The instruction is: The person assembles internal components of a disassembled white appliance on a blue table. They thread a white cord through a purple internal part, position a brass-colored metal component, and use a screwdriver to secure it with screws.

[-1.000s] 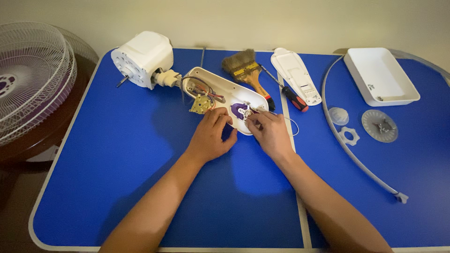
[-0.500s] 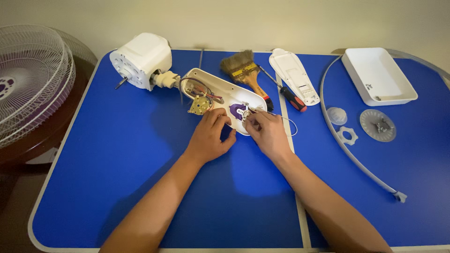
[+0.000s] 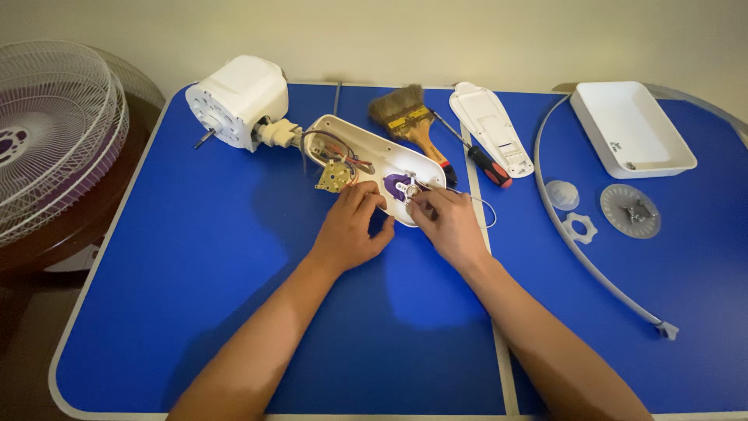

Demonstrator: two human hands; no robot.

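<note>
- The left hand (image 3: 351, 222) rests on the near edge of the open fan housing (image 3: 374, 164), fingers curled together over the rim beside a small purple part (image 3: 397, 185); whether the fingertips pinch anything I cannot tell
- The right hand (image 3: 448, 222) sits just beside it, thumb and forefinger drawn together at a thin white wire (image 3: 475, 204) near the purple part; they seem to pinch it, though the contact is too small to be sure
- The housing is a cream oval shell lying open side up near the middle of the blue table (image 3: 195, 273), with red and dark wires and a brass-coloured switch (image 3: 333, 178) inside
- Its far end joins a white motor block (image 3: 234, 101) at the table's back left
- Behind the housing lie a paintbrush (image 3: 409, 125) and a screwdriver (image 3: 483, 160) with a red and black handle, then a white cover plate (image 3: 492, 129)
- On the right are a white tray (image 3: 633, 129), a clear round cap (image 3: 561, 195), a white ring nut (image 3: 580, 228) and a clear disc (image 3: 629, 210)
- A thin white hoop (image 3: 592, 269) curves across the right side of the table
- A fan guard (image 3: 47, 132) stands off the table to the left
</note>
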